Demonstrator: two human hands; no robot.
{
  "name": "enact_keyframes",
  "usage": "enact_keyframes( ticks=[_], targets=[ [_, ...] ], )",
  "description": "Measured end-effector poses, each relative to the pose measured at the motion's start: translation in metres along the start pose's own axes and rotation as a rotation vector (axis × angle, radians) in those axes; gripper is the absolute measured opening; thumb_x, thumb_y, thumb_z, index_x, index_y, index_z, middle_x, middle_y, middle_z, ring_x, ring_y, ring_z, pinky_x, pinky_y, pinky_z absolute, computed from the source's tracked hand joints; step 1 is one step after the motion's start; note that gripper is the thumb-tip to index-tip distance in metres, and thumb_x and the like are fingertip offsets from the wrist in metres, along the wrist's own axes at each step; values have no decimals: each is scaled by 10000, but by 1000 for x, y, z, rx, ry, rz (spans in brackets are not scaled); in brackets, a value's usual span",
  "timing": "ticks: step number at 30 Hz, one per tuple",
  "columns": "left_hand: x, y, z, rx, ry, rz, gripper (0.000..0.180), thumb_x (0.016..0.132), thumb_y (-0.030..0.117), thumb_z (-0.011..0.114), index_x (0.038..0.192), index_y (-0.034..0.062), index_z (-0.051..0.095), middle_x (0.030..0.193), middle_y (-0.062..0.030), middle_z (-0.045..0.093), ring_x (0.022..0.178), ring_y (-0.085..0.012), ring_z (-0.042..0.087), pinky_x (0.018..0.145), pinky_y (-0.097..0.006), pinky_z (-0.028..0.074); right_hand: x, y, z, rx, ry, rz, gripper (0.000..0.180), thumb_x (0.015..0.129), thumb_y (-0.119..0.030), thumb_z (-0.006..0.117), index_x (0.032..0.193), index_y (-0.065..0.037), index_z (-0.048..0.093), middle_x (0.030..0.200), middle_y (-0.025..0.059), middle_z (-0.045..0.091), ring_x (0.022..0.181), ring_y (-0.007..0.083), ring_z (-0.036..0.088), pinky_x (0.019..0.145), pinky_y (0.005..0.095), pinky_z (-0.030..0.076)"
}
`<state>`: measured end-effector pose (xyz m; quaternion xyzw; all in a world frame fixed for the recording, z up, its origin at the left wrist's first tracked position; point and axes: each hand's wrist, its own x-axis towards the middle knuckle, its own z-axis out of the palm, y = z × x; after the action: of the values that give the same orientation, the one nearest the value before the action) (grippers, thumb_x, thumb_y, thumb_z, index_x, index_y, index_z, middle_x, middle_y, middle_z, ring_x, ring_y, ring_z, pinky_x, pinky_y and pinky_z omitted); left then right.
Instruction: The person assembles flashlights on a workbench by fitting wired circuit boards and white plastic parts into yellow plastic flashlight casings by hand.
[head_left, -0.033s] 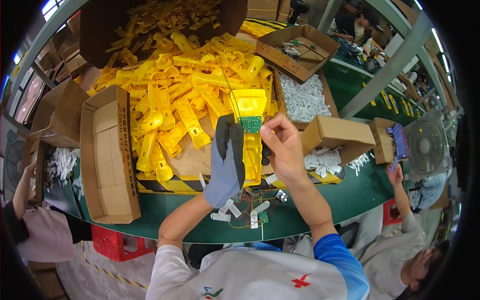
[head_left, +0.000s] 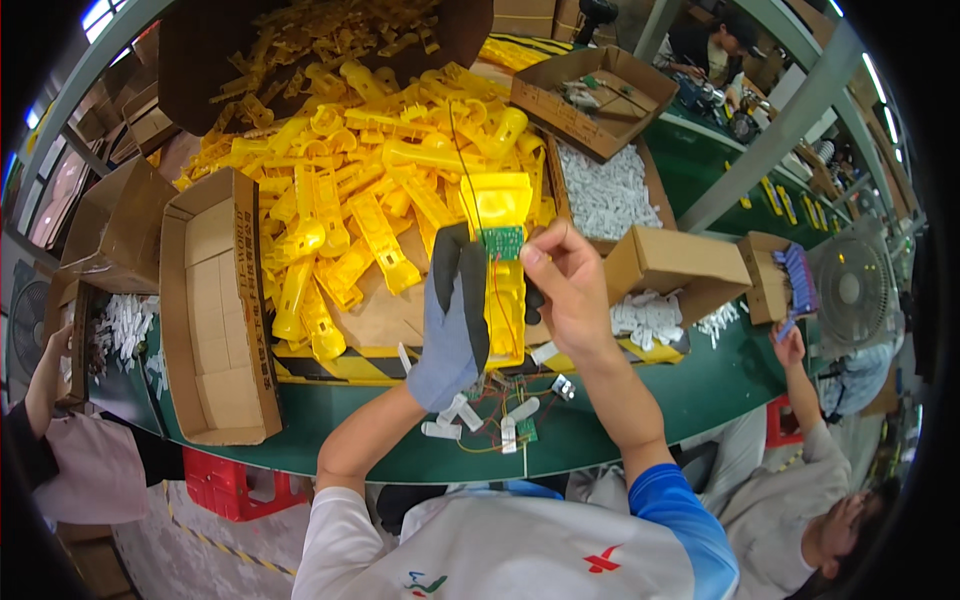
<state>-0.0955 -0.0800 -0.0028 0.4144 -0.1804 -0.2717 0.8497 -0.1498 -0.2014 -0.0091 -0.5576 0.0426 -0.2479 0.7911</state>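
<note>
My left hand (head_left: 450, 335), in a grey-blue glove with black fingers, is wrapped round the left side of a long yellow plastic housing (head_left: 498, 200). Over the housing's middle lies a small green circuit board (head_left: 502, 242). From it a dark thin wire rises to the upper left, and a red wire runs down inside the housing. My right hand (head_left: 575, 295) is bare at thumb and forefinger, which pinch the board's right edge; a black covering shows on its lower fingers beside the housing. Below my hands, several circuit boards (head_left: 527, 430) with wires and white plastic pieces (head_left: 441, 430) lie on the green table.
A big heap of yellow housings (head_left: 385, 240) fills the far side. An open cardboard box (head_left: 215, 330) stands left; a shallow box (head_left: 560, 118) and a bin of white parts (head_left: 610, 190) are right. Co-workers sit at both sides. A grey post (head_left: 760, 140) slants at right.
The housing and circuit board have shifted very slightly away from me, with both hands keeping their hold.
</note>
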Motion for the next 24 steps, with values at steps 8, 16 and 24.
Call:
enact_keyframes(
  ticks=[8,16,24],
  targets=[
    [23,1,-28,239,34,165,192,1020,238,476,1023,45,476,828,-62,538,598,-160,603,516,-289,506,-54,-30,-38,-476,59,-3,142,920,-142,656,963,-9,633,821,-6,639,731,34,553,645,201,444],
    [12,27,-21,453,-44,488,218,1012,248,498,1053,34,496,849,-60,548,610,-172,618,536,-299,510,-134,25,-86,-1292,249,214,214,839,-160,703,981,-2,678,854,103,703,704,191,653,669,313,511],
    [-13,70,-6,-9,26,-80,514,1032,331,428,1382,-40,363,1209,-188,551,1063,-244,592,951,-346,488,-130,48,-110,-1457,516,111,243,824,-149,717,1046,-53,692,950,97,691,725,191,636,673,312,509]
  ],
)
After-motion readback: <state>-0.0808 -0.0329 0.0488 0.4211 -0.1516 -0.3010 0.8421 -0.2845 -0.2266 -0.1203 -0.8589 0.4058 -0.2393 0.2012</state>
